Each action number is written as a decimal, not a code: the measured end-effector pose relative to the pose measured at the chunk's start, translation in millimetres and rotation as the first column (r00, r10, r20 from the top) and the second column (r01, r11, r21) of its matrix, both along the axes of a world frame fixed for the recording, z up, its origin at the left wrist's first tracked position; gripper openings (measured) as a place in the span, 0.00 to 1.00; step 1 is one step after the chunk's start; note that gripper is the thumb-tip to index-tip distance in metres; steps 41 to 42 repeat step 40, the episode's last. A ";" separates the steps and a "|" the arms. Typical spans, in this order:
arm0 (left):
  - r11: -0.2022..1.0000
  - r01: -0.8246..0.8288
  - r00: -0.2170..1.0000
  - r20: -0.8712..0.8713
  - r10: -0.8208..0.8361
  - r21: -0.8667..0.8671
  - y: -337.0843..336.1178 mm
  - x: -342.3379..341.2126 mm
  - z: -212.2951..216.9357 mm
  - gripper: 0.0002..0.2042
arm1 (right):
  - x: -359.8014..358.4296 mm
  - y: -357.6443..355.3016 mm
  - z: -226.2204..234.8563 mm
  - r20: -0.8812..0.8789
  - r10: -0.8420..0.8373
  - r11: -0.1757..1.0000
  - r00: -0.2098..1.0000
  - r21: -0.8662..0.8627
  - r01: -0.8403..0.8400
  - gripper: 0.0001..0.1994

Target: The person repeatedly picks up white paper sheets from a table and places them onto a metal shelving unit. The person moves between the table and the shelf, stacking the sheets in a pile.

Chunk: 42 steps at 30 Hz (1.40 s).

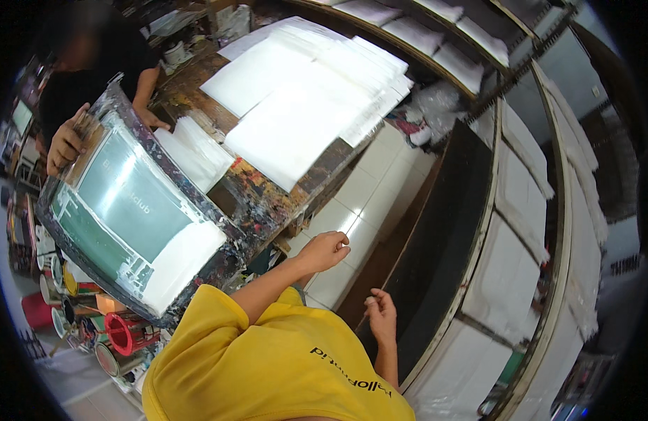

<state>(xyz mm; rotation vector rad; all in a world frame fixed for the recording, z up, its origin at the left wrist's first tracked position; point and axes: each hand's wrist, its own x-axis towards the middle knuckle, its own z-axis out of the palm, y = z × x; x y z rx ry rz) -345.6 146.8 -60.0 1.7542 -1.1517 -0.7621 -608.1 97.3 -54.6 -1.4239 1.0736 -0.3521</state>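
Observation:
My left hand (327, 251) hangs over the tiled aisle, its fingers curled in with nothing seen in them. Lower right, my right hand (382, 316) is beside the long black board (436, 210), fingers loosely bent and apart, and it appears to hold nothing. On the left stands a screen-printing frame (197, 189) with a green mesh (131, 196) and white ink (190, 263) along its near end. A co-worker's hand (65, 144) grips a wooden squeegee (87, 151) at its far end. White sheets (197, 151) lie beside the frame.
A large spread of white sheets (289, 133) covers much of the ink-stained table (257, 203). To my right, racks hold more white sheets (506, 274). Paint buckets, one a red tub (127, 335), crowd the floor at lower left. Clear plastic bags (440, 105) lie at the aisle's far end.

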 end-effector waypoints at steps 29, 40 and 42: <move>0.987 -0.154 0.988 0.000 0.154 0.044 -63.4 87.2 16.5 0.13 | 55.8 -114.6 -84.1 -0.093 -0.053 0.947 0.994 0.311 0.080 0.10; 0.939 -0.342 0.933 -0.128 0.336 -0.029 -72.8 97.2 36.0 0.12 | 59.0 -153.6 -102.4 -0.056 -0.035 0.943 0.998 0.328 0.052 0.10; 0.939 -0.342 0.933 -0.128 0.336 -0.029 -72.8 97.2 36.0 0.12 | 59.0 -153.6 -102.4 -0.056 -0.035 0.943 0.998 0.328 0.052 0.10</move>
